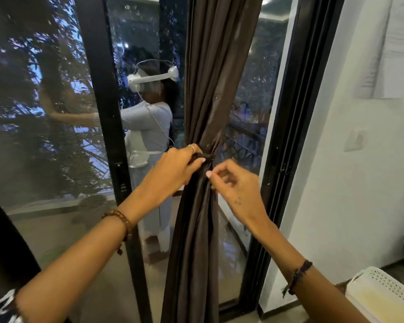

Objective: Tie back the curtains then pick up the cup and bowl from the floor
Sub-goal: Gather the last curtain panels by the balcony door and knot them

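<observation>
A dark brown curtain (210, 66) hangs in front of the glass door, gathered into a narrow bunch at mid height. A dark tie (207, 157) wraps that bunch. My left hand (175, 166) grips the tie and the gathered cloth from the left, thumb on the front. My right hand (231, 183) is just to the right and a little lower, its fingers curled with thumb and forefinger pinched at the curtain's edge below the tie. Neither cup nor bowl is in view.
A black-framed sliding glass door (103, 113) with a mesh screen fills the left and shows my reflection. A white wall (336, 159) with a switch plate stands on the right. A white perforated basket (383, 290) sits at the bottom right corner.
</observation>
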